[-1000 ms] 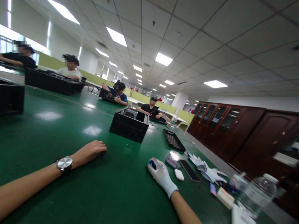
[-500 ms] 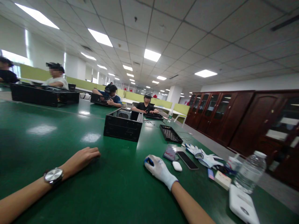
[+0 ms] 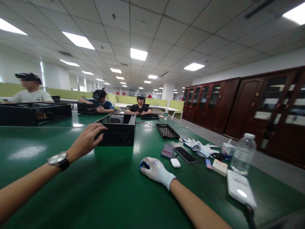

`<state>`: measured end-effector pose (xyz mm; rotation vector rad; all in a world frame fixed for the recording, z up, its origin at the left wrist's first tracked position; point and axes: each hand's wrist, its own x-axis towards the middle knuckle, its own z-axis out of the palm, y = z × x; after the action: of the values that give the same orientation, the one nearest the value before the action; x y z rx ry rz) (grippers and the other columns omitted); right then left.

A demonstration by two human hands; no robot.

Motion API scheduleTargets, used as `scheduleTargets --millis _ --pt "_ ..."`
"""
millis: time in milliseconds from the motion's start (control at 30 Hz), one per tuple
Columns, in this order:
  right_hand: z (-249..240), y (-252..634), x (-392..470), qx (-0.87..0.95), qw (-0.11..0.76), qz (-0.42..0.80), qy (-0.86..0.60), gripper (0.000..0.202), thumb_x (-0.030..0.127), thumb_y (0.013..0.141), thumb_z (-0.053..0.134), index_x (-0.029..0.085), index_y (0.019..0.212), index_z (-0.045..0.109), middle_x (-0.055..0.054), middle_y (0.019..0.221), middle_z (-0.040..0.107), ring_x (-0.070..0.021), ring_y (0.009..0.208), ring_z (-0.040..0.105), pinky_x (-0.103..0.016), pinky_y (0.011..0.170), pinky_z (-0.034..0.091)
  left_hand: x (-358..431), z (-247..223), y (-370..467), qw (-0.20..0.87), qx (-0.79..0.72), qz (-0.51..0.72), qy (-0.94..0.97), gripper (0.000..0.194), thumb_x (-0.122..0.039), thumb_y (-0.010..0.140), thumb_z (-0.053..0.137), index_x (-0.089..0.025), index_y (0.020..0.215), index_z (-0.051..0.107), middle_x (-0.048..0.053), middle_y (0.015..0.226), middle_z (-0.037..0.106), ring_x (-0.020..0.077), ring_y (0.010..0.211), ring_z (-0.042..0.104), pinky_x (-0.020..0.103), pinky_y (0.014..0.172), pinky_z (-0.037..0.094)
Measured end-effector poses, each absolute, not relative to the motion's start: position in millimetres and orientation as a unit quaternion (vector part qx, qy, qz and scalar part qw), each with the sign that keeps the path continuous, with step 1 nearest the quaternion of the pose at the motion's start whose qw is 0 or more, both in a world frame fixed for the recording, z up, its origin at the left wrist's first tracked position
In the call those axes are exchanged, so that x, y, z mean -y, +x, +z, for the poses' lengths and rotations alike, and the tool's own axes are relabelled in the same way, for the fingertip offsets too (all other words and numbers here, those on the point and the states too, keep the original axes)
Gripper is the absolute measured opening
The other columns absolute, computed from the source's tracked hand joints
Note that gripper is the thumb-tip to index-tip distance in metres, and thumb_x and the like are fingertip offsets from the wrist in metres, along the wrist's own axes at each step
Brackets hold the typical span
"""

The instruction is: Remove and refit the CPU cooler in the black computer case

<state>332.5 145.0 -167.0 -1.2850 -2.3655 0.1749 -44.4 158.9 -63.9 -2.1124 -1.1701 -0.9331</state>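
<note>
My left hand (image 3: pixel 89 138), bare and with a watch (image 3: pixel 58 160) on its wrist, reaches out at the near left corner of a black computer case (image 3: pixel 119 133). Its thumb and fingers are apart and it holds nothing; whether the fingertips touch the case I cannot tell. A grey power supply (image 3: pixel 116 119) shows inside the open top of the case. On the green table (image 3: pixel 114 190) rests my right hand (image 3: pixel 153 168), in a white glove with a blue palm. Its fingers are curled, and what they may hold is hidden.
Right of my right hand lie a white earbud case (image 3: pixel 175 163), a phone (image 3: pixel 186 155), white gloves (image 3: pixel 200 148) and a small box (image 3: pixel 219 167). A water bottle (image 3: pixel 243 154) stands beside a white device (image 3: pixel 240 187). Farther off are a black panel (image 3: pixel 167 131) and several seated people.
My left hand has lifted from the table and moved forward to the computer case, its fingers spreading. The view has turned and shifted; my right hand stays resting on the table.
</note>
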Motion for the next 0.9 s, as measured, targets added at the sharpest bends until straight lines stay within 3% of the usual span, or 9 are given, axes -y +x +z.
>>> scheduleTargets --millis 100,200,333,433,500,567,667,800,900 --pt "-165.2 333.3 -145.1 0.857 0.215 0.07 -0.463 0.031 0.043 0.094 0.067 0.021 0.115 0.072 -0.009 0.114 0.076 -0.0257 0.105 0.071 -0.033 0.094 0.05 -188.3 -33.9 -4.6 0.283 0.452 -0.339 -0.775 0.037 -0.037 0.107 0.042 -0.022 0.135 0.059 0.014 0.137 0.061 0.0327 0.133 0.052 0.051 0.116 0.044" --pt "-165.8 336.3 -147.0 0.859 0.219 0.081 -0.455 0.033 0.044 0.094 0.068 0.022 0.117 0.072 -0.008 0.115 0.075 -0.0254 0.105 0.071 -0.033 0.093 0.051 -217.6 -31.5 25.3 0.286 0.477 -0.311 -0.77 0.034 -0.036 0.107 0.055 -0.021 0.137 0.06 0.013 0.141 0.06 0.0323 0.133 0.055 0.054 0.112 0.048" --pt "-165.6 340.6 -148.5 0.87 0.218 0.094 -0.433 0.031 0.044 0.094 0.068 0.023 0.116 0.072 -0.007 0.113 0.075 -0.0247 0.104 0.07 -0.032 0.093 0.051 -243.1 -62.5 40.7 0.262 0.515 -0.247 -0.778 0.04 -0.039 0.103 0.067 -0.019 0.137 0.061 0.011 0.138 0.063 0.0288 0.119 0.066 0.054 0.101 0.056" --pt "-163.2 343.0 -147.5 0.874 0.22 0.103 -0.42 0.03 0.042 0.094 0.069 0.023 0.117 0.072 -0.006 0.114 0.074 -0.0237 0.105 0.07 -0.032 0.094 0.05 -247.5 -95.3 35.0 0.229 0.543 -0.198 -0.783 0.037 -0.039 0.106 0.06 -0.019 0.136 0.062 0.01 0.121 0.071 0.0251 0.099 0.071 0.043 0.085 0.061" --pt "-161.6 344.3 -146.6 0.877 0.221 0.111 -0.412 0.029 0.041 0.094 0.07 0.024 0.117 0.072 -0.005 0.114 0.074 -0.023 0.105 0.069 -0.032 0.095 0.05 -245.0 -110.9 27.5 0.221 0.545 -0.176 -0.789 0.035 -0.038 0.106 0.054 -0.02 0.135 0.064 0.012 0.115 0.072 0.0278 0.096 0.071 0.04 0.078 0.06" --pt "-160.4 344.9 -145.9 0.879 0.218 0.114 -0.409 0.03 0.041 0.094 0.07 0.024 0.119 0.072 -0.005 0.114 0.074 -0.0232 0.105 0.069 -0.033 0.095 0.05 -241.9 -114.9 21.0 0.232 0.536 -0.175 -0.792 0.035 -0.034 0.105 0.05 -0.02 0.133 0.065 0.017 0.123 0.07 0.0339 0.108 0.068 0.043 0.082 0.058" --pt "-159.7 342.8 -145.1 0.88 0.205 0.104 -0.415 0.031 0.043 0.096 0.069 0.023 0.119 0.071 -0.006 0.114 0.074 -0.0245 0.107 0.069 -0.034 0.094 0.05 -241.8 -96.1 18.4 0.263 0.515 -0.202 -0.79 0.039 -0.03 0.105 0.048 -0.016 0.139 0.061 0.023 0.14 0.059 0.0391 0.129 0.056 0.051 0.099 0.053" --pt "-160.6 333.8 -144.0 0.878 0.188 0.073 -0.434 0.032 0.043 0.096 0.068 0.021 0.119 0.071 -0.008 0.115 0.073 -0.0255 0.107 0.069 -0.035 0.095 0.049 -255.4 -47.8 25.7 0.287 0.503 -0.249 -0.776 0.043 -0.033 0.109 0.044 -0.012 0.145 0.054 0.022 0.15 0.05 0.0391 0.141 0.044 0.056 0.114 0.04" --pt "-162.5 326.3 -143.4 0.874 0.186 0.053 -0.446 0.031 0.045 0.097 0.066 0.022 0.118 0.071 -0.008 0.114 0.073 -0.0256 0.105 0.069 -0.036 0.093 0.049 -273.2 -22.6 29.3 0.284 0.51 -0.278 -0.763 0.042 -0.037 0.111 0.045 -0.013 0.145 0.055 0.017 0.149 0.052 0.0345 0.137 0.051 0.056 0.113 0.043"
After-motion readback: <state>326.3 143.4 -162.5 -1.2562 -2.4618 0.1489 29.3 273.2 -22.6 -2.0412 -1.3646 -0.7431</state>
